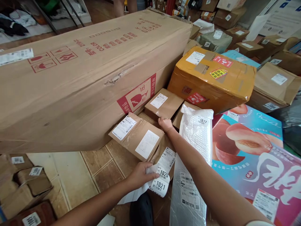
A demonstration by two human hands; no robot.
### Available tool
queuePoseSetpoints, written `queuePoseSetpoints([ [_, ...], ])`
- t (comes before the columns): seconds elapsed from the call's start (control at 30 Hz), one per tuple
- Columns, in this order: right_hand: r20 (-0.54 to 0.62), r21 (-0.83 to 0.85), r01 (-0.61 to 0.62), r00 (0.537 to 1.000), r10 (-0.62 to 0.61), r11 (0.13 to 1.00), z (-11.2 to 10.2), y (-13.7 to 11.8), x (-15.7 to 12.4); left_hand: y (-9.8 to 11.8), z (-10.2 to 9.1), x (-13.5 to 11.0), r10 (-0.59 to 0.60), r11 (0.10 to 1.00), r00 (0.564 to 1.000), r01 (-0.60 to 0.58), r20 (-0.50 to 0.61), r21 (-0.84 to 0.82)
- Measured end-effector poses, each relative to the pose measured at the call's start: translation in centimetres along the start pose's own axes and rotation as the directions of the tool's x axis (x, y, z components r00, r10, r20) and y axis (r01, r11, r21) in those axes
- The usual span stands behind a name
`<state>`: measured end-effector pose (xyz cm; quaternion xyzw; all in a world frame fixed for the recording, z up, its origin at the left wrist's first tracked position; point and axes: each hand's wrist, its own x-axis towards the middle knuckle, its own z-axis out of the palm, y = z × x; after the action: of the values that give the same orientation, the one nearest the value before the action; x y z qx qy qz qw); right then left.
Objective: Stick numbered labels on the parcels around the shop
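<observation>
In my left hand (142, 174) is a strip of white number labels (160, 185), its printed faces reading 1020 and 1021. The strip lies against the side of a small cardboard box (138, 133) with two white shipping labels on top. My right hand (166, 124) has its fingers curled at the corner where this box meets another small cardboard box (164, 103) behind it. Its fingertips are partly hidden, so which box edge they grip is unclear. A silver bubble mailer (196, 138) marked 1017 lies under my right forearm.
A long, large carton (94, 72) runs along the left. An orange-wrapped box (211, 78) stands behind, and a peach-printed box (254, 150) is at right. Several parcels pile up at the back right. More small boxes (33, 179) sit at lower left on the tiled floor (103, 169).
</observation>
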<state>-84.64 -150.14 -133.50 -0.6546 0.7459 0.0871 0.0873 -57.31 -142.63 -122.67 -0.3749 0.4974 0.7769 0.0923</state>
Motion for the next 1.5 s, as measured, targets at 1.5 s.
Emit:
queuePoseSetpoints([
  [1.5, 0.120, -0.120, 0.122, 0.987, -0.107, 0.985, 0.1, -1.4, 0.3, -0.6, -0.8, -0.1, 0.019, 0.988, 1.000, -0.016, -0.018, 0.151],
])
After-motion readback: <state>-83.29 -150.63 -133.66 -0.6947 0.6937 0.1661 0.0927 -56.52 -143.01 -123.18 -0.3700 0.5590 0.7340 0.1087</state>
